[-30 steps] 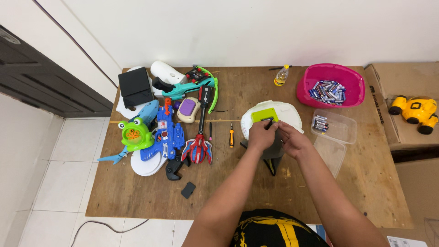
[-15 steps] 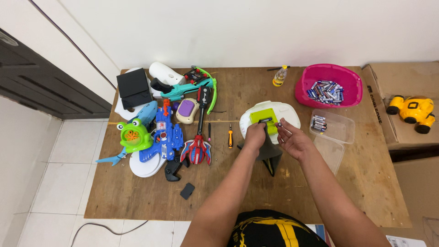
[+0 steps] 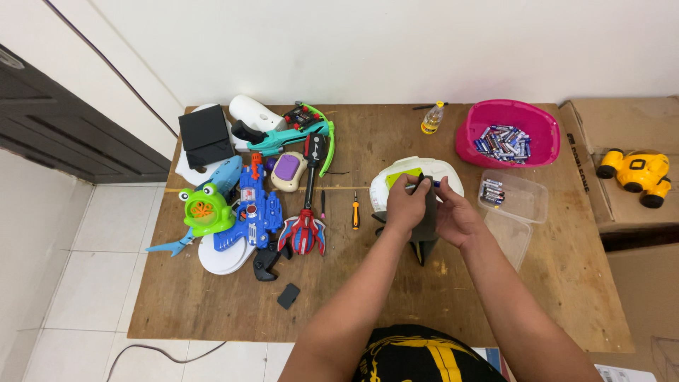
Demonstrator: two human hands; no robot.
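- Nearest: small black cover piece lying loose on wooden table, well apart from both hands, to the near left.
- Left hand and right hand meeting at table centre; dark grey toy part pinched between them, fingers of both curled onto it.
- Long axis of grey part running near-to-far, pointed end toward the near edge; both hands about equally close, left on its left edge, right on its right edge.
- Small blue item at right fingertips, at far end of grey part; kind not discernible.
- White toy body with green patch directly beyond the fingers, touching or just beneath the grey part.
- Orange-handled screwdriver just left of left hand, lying near-to-far.
- Right of hands: clear plastic tub holding a few batteries; clear lid beside it, nearer.
- Left: heap of toys, including green frog toy and blue toy gun.
- Far right: pink bowl holding many batteries.
- Far: small yellow bottle, upright.
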